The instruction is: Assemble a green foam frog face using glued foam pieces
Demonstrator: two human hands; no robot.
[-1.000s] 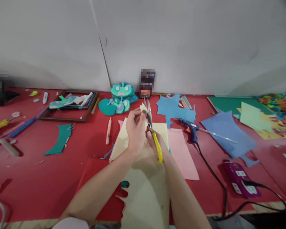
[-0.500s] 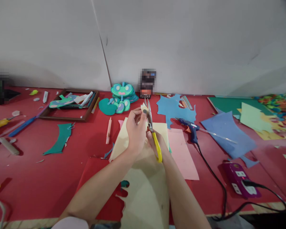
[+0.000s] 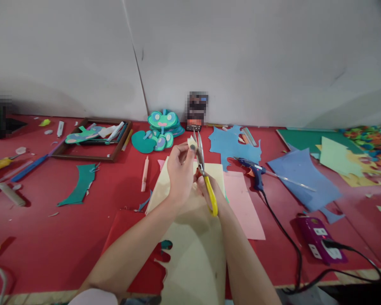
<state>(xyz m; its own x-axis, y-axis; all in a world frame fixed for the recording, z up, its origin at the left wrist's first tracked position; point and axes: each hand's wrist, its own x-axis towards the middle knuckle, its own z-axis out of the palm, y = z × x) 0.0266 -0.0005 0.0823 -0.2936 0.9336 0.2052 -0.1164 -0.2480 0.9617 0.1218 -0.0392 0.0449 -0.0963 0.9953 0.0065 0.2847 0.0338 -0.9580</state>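
My left hand (image 3: 179,176) pinches a small cream foam piece (image 3: 192,143) between thumb and fingers, held up above the table. My right hand (image 3: 214,192) grips yellow-handled scissors (image 3: 205,178), blades pointing up and away, right beside the piece. Both hands hover over a large cream foam sheet (image 3: 190,250) lying on the red table (image 3: 44,237). A pink sheet (image 3: 243,205) lies just right of it, and a red sheet (image 3: 127,237) lies under its left side.
A blue glue gun (image 3: 256,171) with a black cord runs to a purple power strip (image 3: 320,239) at right. Blue, green and yellow foam sheets (image 3: 305,176) lie far right. Green frog cutouts (image 3: 160,129), a wooden frame (image 3: 92,140), a glue stick (image 3: 144,173) and a green scrap (image 3: 81,184) lie at left.
Almost nothing moved; the scissors and the small cream piece shifted slightly in my hands, staying at the same spot above the cream sheet.
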